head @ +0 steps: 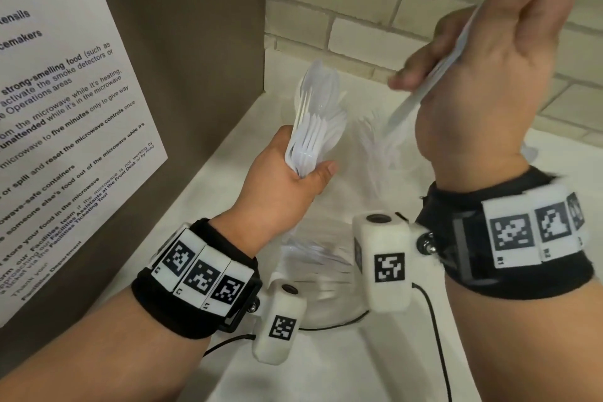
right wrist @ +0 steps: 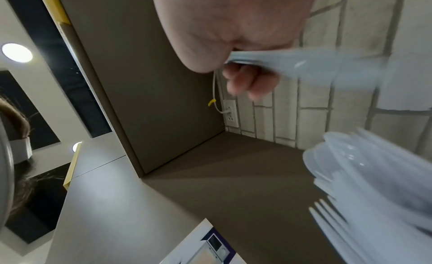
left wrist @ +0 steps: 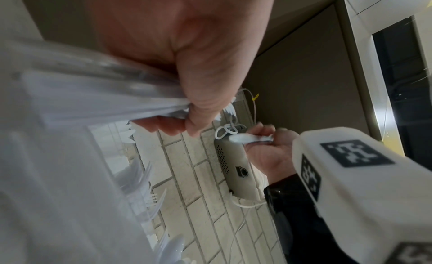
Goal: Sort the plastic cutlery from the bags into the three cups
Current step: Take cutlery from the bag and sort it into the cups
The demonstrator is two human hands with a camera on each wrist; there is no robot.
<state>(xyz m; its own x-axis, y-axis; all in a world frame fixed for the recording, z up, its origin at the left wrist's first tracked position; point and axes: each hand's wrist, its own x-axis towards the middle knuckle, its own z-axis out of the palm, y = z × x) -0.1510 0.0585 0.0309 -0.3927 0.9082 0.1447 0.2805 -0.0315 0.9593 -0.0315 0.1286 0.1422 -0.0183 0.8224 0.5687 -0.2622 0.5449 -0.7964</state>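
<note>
My left hand [head: 310, 174] grips a thick bundle of white plastic spoons [head: 315, 121] by the handles, bowls up, low over the white counter. The left wrist view shows the same handles [left wrist: 105, 105] squeezed in my fist. My right hand [head: 434, 75] is raised higher at the right and pinches a few long white plastic pieces [head: 455, 54], blurred; one spoon bowl [left wrist: 240, 138] sticks out of that hand. Between the hands stand white forks [head: 375, 143], tines up, in something clear. A clear cup [head: 323, 307] with white cutlery in it stands below my wrists.
A brown panel with a printed microwave notice [head: 65, 108] closes the left side. A pale brick wall [head: 359, 10] runs along the back. On it are a white box [left wrist: 236, 168] and a wall socket [right wrist: 230, 113]. Black cables [head: 434, 320] trail over the counter [head: 326, 375].
</note>
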